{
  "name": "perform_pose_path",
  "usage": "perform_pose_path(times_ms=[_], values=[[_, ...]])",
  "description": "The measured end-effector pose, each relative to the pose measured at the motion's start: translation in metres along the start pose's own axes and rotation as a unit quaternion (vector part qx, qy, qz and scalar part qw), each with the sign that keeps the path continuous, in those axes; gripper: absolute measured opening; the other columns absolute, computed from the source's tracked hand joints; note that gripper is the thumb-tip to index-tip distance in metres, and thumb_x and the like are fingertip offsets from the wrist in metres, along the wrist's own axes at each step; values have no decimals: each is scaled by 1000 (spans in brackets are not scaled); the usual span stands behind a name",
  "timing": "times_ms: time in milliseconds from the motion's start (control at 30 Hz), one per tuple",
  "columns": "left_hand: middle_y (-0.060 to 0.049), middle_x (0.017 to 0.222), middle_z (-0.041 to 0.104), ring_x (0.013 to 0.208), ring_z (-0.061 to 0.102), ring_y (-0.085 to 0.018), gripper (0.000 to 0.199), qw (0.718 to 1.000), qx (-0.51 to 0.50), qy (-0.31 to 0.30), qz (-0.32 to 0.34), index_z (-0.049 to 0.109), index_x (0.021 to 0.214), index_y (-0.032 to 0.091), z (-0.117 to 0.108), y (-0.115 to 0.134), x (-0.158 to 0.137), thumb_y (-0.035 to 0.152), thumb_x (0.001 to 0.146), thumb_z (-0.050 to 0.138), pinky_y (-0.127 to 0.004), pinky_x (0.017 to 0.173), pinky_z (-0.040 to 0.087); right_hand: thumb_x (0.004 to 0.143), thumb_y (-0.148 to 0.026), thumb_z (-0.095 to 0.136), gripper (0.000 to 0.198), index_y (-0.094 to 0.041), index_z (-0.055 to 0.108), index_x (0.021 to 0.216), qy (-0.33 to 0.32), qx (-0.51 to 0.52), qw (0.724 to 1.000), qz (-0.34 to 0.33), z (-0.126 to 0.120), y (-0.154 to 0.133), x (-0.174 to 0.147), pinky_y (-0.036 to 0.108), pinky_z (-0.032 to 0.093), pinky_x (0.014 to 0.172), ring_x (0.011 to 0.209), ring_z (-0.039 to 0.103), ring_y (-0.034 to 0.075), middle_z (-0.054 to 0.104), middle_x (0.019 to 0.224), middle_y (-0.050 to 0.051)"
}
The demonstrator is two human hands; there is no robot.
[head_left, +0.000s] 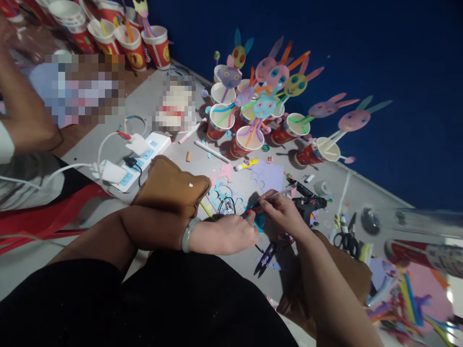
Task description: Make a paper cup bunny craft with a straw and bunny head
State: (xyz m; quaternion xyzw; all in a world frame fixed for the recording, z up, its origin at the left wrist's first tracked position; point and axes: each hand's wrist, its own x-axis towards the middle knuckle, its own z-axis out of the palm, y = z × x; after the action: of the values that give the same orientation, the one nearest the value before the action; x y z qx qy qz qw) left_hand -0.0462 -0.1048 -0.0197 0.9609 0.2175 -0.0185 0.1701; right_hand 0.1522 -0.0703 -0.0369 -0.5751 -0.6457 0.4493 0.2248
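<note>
My right hand [280,212] is closed round a slim pen [285,190], whose dark end points left towards my other hand. My left hand [227,234], with a pale bangle at the wrist, is curled palm down, its fingertips close to that end. Whatever it pinches is too small and shaded to name. A bright blue piece [259,222] shows between the two hands. Purple-handled scissors [265,259] lie just below, and blue paper scraps [219,193] are scattered above my left hand. A dark glue gun [309,207] rests right of my right hand.
Paper cups [248,140] with rabbit-faced sticks stand along the blue wall. A power strip [150,149] with plugs and cords lies at left, beside a brown cushion [170,185]. Black scissors [346,243] and pipe cleaners [408,299] are at right. Another person's arm [29,106] reaches in at left.
</note>
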Motion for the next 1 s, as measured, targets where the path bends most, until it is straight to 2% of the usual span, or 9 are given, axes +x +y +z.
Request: perform_pose_path(times_ms=[167,333,500,667,833,1000], values=[[-33,125,58,69,68,-20,25,1000,3,-11,6,61,102,4,4,-3,-1,8,90,40,-29,51,48,85,-42,59,22,-21,58,78,61,6,998,15,4,3,-15,27,51,56,60,63,15,65,75,2],[-27,122,59,76,67,-20,24,1000,4,-8,3,61,104,7,-1,-8,-3,9,90,42,-30,57,50,87,-40,56,21,-22,57,77,106,-20,994,16,14,5,-35,25,43,48,50,54,13,57,58,-2],[-20,116,63,76,67,-20,22,1000,-19,-21,5,63,101,9,-9,-18,-1,8,86,47,-32,62,50,88,-37,55,19,-23,57,76,154,-89,984,-27,25,5,-51,26,44,54,55,55,14,61,62,0],[-14,102,68,74,67,-19,17,996,-68,-49,-1,63,95,11,-19,-26,1,10,85,50,-30,61,47,89,-35,54,15,-24,58,81,180,-168,968,-36,37,13,-62,28,46,56,57,60,17,67,66,3],[-11,88,70,75,67,-21,18,992,-98,-76,-12,63,94,12,-29,-30,3,11,84,49,-29,59,43,92,-38,51,17,-24,59,86,180,-181,965,-63,49,21,-71,29,47,54,54,61,17,66,66,3],[-11,85,70,71,65,-20,23,994,-92,-67,6,66,97,12,-32,-38,4,11,81,48,-28,55,38,94,-41,49,21,-24,59,87,195,-191,961,-54,59,25,-79,29,48,56,58,64,18,67,67,4]])
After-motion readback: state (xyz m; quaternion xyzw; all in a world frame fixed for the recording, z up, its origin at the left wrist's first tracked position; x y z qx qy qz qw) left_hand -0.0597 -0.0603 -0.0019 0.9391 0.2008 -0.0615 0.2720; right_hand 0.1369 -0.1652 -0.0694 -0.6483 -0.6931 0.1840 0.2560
